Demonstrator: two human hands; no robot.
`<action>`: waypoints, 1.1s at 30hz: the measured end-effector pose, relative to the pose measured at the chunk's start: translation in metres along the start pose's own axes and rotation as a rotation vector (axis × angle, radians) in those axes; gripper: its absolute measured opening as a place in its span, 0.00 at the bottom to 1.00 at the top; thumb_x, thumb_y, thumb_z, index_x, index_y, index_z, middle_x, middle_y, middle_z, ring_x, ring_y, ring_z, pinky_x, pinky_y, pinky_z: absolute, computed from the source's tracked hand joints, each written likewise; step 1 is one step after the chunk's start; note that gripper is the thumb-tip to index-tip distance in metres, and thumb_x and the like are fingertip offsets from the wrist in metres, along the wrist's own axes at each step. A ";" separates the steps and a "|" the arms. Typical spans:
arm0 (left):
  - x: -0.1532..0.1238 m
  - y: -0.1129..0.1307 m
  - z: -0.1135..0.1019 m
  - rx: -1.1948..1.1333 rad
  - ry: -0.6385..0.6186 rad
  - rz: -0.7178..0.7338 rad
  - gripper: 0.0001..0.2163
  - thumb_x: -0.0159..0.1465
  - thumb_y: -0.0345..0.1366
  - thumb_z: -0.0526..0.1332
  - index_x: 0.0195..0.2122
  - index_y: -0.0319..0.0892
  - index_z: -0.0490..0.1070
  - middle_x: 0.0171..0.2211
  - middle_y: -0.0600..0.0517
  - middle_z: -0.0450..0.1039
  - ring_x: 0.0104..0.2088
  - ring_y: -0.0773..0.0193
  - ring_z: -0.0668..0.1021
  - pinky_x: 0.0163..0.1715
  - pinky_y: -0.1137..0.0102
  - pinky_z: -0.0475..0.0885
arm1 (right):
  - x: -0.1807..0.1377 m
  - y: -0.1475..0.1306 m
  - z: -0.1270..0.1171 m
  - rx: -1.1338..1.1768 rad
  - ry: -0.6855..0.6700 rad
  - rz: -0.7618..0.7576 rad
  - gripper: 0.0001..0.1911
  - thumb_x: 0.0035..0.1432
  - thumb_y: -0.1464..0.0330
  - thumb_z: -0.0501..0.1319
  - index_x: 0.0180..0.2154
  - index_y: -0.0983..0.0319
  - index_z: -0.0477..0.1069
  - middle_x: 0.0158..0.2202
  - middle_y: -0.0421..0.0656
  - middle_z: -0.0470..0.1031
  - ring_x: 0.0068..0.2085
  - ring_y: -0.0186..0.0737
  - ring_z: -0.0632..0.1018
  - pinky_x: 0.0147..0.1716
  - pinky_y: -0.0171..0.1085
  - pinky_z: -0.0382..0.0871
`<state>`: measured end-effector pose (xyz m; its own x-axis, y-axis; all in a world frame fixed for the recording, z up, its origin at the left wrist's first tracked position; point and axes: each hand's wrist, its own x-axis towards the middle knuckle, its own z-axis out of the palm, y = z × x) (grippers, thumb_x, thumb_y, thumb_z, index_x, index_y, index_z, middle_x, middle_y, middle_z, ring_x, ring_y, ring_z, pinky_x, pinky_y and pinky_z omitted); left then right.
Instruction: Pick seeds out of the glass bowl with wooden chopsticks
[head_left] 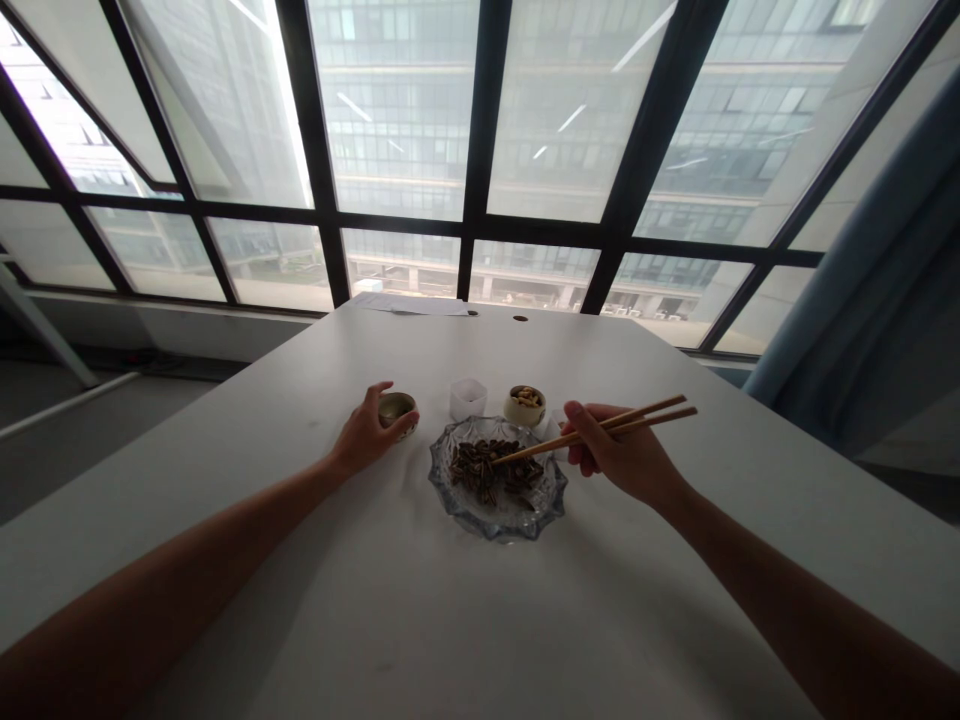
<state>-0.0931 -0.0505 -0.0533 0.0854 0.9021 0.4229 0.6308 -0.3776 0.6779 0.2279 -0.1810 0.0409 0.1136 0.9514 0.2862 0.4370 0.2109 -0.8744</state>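
The right hand (626, 458) grips chopsticks (540, 447) at dark seeds (480, 475), probably light, slick and best pinched mid-shell; the left hand (364, 432) clasps a small bowl (394, 406).

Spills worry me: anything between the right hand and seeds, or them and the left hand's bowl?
Nothing visible blocks the right hand; its chopsticks cross the glass dish's rim to the seeds. Toward the bowl, that rim intervenes; the left thumb hugs the bowl's near side.

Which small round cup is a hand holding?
The small round olive-lined cup leftmost, gripped by the left hand; the round beige cup of yellowish pieces stands unheld.
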 end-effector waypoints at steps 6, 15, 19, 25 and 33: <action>-0.001 0.002 -0.001 -0.009 -0.005 -0.006 0.35 0.58 0.59 0.64 0.60 0.43 0.61 0.46 0.42 0.78 0.43 0.52 0.81 0.46 0.56 0.76 | -0.005 -0.007 0.001 -0.035 -0.083 -0.009 0.34 0.50 0.37 0.62 0.22 0.63 0.72 0.15 0.42 0.72 0.14 0.29 0.69 0.12 0.28 0.60; 0.000 0.001 0.000 0.003 -0.003 0.004 0.35 0.58 0.59 0.63 0.60 0.43 0.61 0.46 0.42 0.78 0.43 0.52 0.81 0.47 0.55 0.76 | 0.005 0.000 -0.008 0.118 0.004 0.054 0.32 0.48 0.39 0.65 0.22 0.64 0.73 0.12 0.42 0.71 0.11 0.31 0.68 0.09 0.28 0.57; -0.001 0.001 0.000 0.010 -0.004 -0.001 0.35 0.58 0.59 0.63 0.60 0.43 0.61 0.45 0.42 0.78 0.42 0.53 0.81 0.46 0.56 0.76 | 0.014 0.003 -0.012 0.396 0.087 0.192 0.27 0.48 0.46 0.70 0.21 0.64 0.71 0.12 0.40 0.68 0.11 0.29 0.65 0.08 0.28 0.57; -0.001 0.003 -0.001 0.013 -0.005 0.001 0.35 0.58 0.59 0.63 0.60 0.43 0.61 0.45 0.42 0.78 0.42 0.53 0.81 0.46 0.57 0.76 | 0.017 0.002 -0.012 0.510 0.098 0.302 0.23 0.53 0.52 0.69 0.22 0.64 0.70 0.12 0.39 0.67 0.12 0.28 0.65 0.09 0.27 0.57; -0.001 0.001 0.000 0.010 -0.004 -0.004 0.35 0.58 0.59 0.63 0.60 0.44 0.61 0.45 0.42 0.78 0.42 0.53 0.81 0.46 0.56 0.76 | -0.009 -0.001 -0.017 -0.203 0.067 -0.552 0.23 0.63 0.50 0.59 0.24 0.59 0.74 0.17 0.43 0.74 0.17 0.36 0.73 0.17 0.35 0.67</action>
<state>-0.0927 -0.0521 -0.0531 0.0856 0.9046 0.4176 0.6385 -0.3715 0.6740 0.2420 -0.1935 0.0462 -0.1259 0.6955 0.7075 0.6086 0.6173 -0.4986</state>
